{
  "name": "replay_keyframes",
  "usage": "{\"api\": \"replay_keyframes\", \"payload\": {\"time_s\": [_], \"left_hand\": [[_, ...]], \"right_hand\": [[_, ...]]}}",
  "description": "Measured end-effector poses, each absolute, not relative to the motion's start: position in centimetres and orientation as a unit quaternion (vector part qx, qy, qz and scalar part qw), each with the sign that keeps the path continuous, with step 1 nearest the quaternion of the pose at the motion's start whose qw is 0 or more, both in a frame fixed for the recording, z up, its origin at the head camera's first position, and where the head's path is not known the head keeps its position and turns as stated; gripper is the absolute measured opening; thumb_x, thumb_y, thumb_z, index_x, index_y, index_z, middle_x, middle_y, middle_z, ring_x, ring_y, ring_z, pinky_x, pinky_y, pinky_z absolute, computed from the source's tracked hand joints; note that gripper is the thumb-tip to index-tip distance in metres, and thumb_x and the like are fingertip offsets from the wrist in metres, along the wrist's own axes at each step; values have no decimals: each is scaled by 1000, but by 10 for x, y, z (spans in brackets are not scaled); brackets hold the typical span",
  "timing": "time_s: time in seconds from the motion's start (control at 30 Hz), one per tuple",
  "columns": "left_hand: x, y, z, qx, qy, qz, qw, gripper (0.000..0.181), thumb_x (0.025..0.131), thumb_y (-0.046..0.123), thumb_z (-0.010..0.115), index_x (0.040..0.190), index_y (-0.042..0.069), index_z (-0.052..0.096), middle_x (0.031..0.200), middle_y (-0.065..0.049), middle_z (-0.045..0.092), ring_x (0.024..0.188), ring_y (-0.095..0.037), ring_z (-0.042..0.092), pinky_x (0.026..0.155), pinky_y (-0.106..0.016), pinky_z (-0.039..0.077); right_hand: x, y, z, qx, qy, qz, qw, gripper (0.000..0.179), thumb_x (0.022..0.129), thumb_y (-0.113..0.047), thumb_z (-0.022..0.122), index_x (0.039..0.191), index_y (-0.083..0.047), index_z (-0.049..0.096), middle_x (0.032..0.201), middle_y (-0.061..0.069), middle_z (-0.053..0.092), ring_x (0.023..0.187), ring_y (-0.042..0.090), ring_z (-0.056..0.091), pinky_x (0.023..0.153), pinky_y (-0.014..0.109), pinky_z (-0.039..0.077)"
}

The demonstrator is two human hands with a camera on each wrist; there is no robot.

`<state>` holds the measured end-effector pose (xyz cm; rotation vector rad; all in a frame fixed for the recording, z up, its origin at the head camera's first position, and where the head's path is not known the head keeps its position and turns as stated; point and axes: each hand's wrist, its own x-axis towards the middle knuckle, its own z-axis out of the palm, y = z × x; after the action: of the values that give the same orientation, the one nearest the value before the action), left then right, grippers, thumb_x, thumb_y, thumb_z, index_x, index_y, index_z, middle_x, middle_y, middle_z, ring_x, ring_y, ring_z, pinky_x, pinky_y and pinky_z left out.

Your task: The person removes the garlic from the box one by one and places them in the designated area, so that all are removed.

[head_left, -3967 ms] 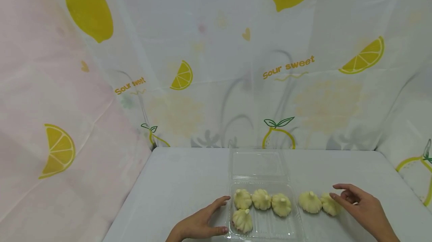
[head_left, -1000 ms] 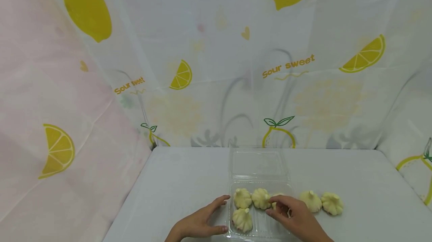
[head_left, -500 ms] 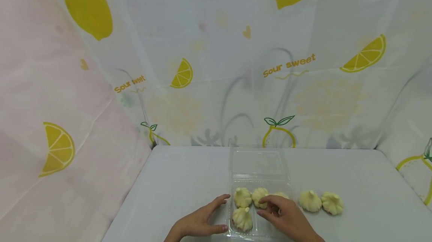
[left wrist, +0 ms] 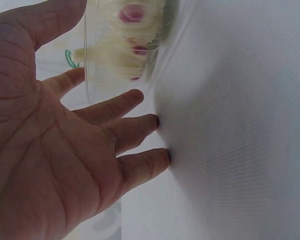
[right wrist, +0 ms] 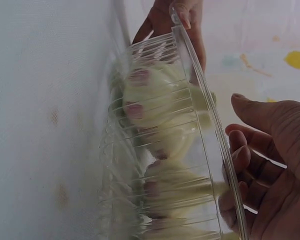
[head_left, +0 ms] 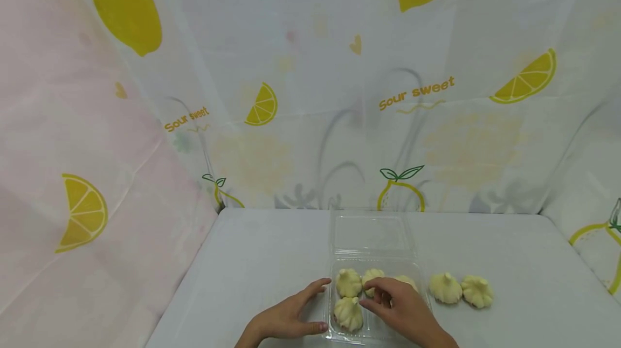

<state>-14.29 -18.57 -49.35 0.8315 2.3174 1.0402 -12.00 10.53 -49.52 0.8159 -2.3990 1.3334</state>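
Observation:
Several pale garlic bulbs sit in a clear plastic clamshell container (head_left: 375, 337), whose lid (head_left: 372, 232) is folded back. My left hand (head_left: 290, 315) rests at the container's left side, thumb and index finger spread along its wall, palm visible in the left wrist view. My right hand (head_left: 405, 307) is over the container, partly hiding the rear middle bulb (head_left: 372, 278) and the rear right bulb (head_left: 405, 280). Its thumb tip is right by the stem of the front left garlic bulb (head_left: 348, 315). In the right wrist view its fingers (right wrist: 260, 172) bend loosely, holding nothing.
Two more garlic bulbs, a left one (head_left: 446, 287) and a right one (head_left: 477, 291), lie side by side on the white table (head_left: 262, 245) right of the container. A lemon-print cloth (head_left: 310, 68) hangs behind and at the sides.
My right hand has moved left from the loose bulbs to over the container, then further left toward the front left bulb. My left hand has stayed at the container's side.

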Motion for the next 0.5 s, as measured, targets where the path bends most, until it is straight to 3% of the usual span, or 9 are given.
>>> {"api": "replay_keyframes", "payload": {"time_s": [0.33, 0.5], "left_hand": [[-143, -185, -495, 302, 844, 378, 232, 79, 92, 47, 67, 155, 32, 22, 147, -15, 44, 136, -29, 41, 106, -51, 37], [-143, -185, -493, 293, 844, 381, 239, 79, 92, 44, 69, 155, 32, 22, 147, -16, 44, 136, -30, 41, 105, -51, 37]], "right_hand": [[-120, 99, -496, 260, -837, 470, 103, 18, 87, -28, 76, 100, -17, 69, 71, -21, 50, 56, -5, 44, 49, 19, 43], [-122, 95, -500, 264, -839, 463, 113, 19, 86, -28, 78, 98, -16, 69, 71, -21, 48, 56, -6, 43, 50, 18, 42]]}}
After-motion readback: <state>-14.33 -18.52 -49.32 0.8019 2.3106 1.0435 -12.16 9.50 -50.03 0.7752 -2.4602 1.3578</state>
